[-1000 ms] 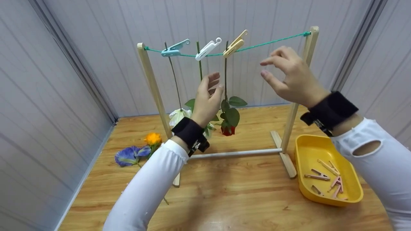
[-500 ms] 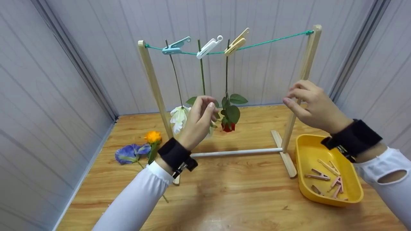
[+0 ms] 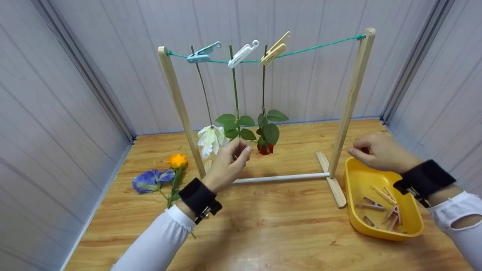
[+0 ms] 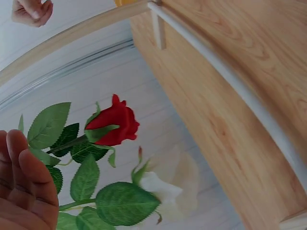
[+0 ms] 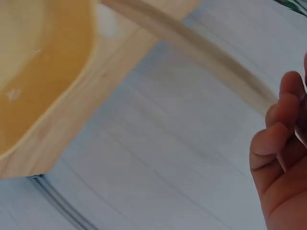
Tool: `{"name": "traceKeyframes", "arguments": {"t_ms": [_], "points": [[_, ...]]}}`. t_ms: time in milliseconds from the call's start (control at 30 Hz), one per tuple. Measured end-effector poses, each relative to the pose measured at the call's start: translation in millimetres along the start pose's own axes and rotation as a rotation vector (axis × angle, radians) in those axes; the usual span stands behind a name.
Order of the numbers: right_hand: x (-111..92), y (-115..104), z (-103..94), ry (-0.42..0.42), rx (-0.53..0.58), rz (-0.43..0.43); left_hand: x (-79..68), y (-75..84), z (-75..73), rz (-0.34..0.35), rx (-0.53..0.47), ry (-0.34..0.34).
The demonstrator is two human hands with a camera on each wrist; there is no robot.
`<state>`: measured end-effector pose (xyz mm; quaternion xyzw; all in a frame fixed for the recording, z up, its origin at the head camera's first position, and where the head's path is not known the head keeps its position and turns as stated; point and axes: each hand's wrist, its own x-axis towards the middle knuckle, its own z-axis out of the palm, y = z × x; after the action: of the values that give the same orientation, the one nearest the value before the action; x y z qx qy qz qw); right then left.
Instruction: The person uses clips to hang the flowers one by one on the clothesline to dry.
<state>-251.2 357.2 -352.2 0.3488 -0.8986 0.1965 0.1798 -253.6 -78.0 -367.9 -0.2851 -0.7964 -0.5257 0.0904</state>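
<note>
My left hand [image 3: 228, 163], fingers loosely bent and holding nothing, is in front of the hanging flowers. A white flower [image 3: 211, 140], a white rose [image 4: 165, 184] and a red rose [image 3: 265, 148] hang head down from a green cord [image 3: 320, 46]. Light blue [image 3: 198, 58], white [image 3: 243, 55] and yellow clothespins [image 3: 273, 54] hold their stems. In the head view my left hand hides the white rose's bloom. My right hand [image 3: 382, 152], loosely curled with nothing in it, hovers over the back rim of the yellow bin [image 3: 352, 210].
Several clothespins [image 3: 371, 204] lie in the bin. The cord runs between two wooden posts [image 3: 353, 98], joined low down by a white rod [image 3: 282, 177]. On the table at left lie a purple flower [image 3: 148, 181] and an orange flower [image 3: 177, 160].
Both hands have come down from near the cord. The left has moved down and slightly left, the right down and rightward to the bin. The hanging flowers stay clipped.
</note>
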Motion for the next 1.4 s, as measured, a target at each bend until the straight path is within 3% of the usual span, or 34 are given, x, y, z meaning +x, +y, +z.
{"name": "traceKeyframes", "arguments": {"t_ms": [267,567,733,933,1200,1400], "points": [[-22.1,23.3,10.3,-0.39,-0.03,0.283,-13.8,-14.2,0.7,-0.037,0.064,-0.028],[-42.6,49.9,33.5,-0.614,-0.115,0.443,-26.8,-28.6,10.2,-0.064,0.074,-0.089],[-54.1,56.3,39.9,-0.64,-0.109,0.551,-30.5,-34.3,16.6,-0.071,0.065,-0.124],[-57.5,52.5,42.5,-0.671,-0.141,0.589,-33.6,-38.6,20.7,-0.082,0.073,-0.137],[-62.3,50.8,50.5,-0.701,-0.227,0.576,-38.7,-42.1,23.8,-0.095,0.084,-0.162],[-68.6,55.1,58.4,-0.62,-0.239,0.531,-42.7,-43.8,25.4,-0.12,0.06,-0.175]]}}
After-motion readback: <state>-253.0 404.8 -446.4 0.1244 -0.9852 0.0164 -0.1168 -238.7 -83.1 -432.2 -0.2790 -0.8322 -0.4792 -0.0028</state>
